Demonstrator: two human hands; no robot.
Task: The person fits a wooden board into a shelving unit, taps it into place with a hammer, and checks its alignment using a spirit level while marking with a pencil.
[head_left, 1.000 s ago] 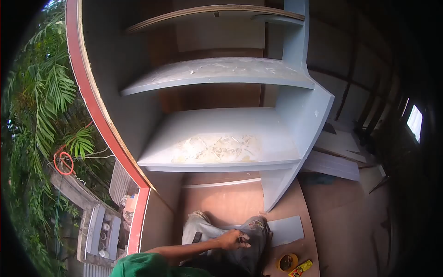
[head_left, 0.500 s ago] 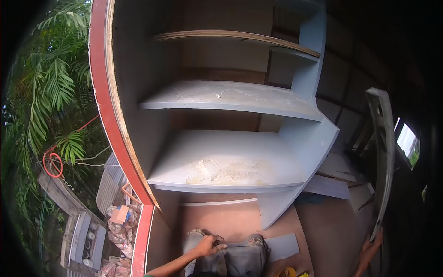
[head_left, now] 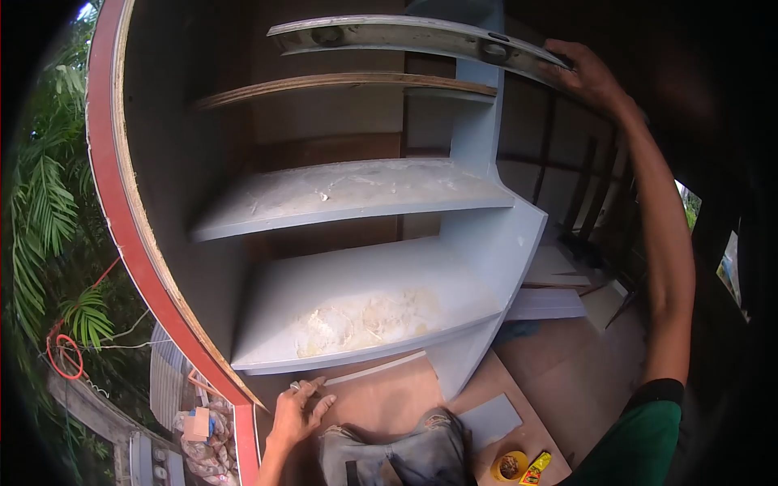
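Note:
A long grey spirit level (head_left: 389,35) with round vial openings lies nearly horizontal across the upper part of the shelf unit. My right hand (head_left: 590,79) is closed around its right end, arm stretched up and out. In front of the level and below it are the raw plywood edge of an upper shelf (head_left: 356,79) and a grey middle shelf (head_left: 365,188). My left hand (head_left: 297,411) is raised beneath the front edge of the lowest shelf (head_left: 389,279), thumb and fingers apart, holding nothing. Dried, flaky patches mark that lowest shelf.
A red-edged side panel (head_left: 134,202) bounds the left, with palm leaves outside. On the brown board by my knees stand a yellow tub of small bits (head_left: 508,466), a yellow packet (head_left: 535,468) and a grey offcut (head_left: 491,421). Loose boards (head_left: 547,304) lie at right.
My right hand has swung the level from upright at the far right to nearly horizontal across the shelves. My left hand has lifted off my lap and moved left. The view has shifted right.

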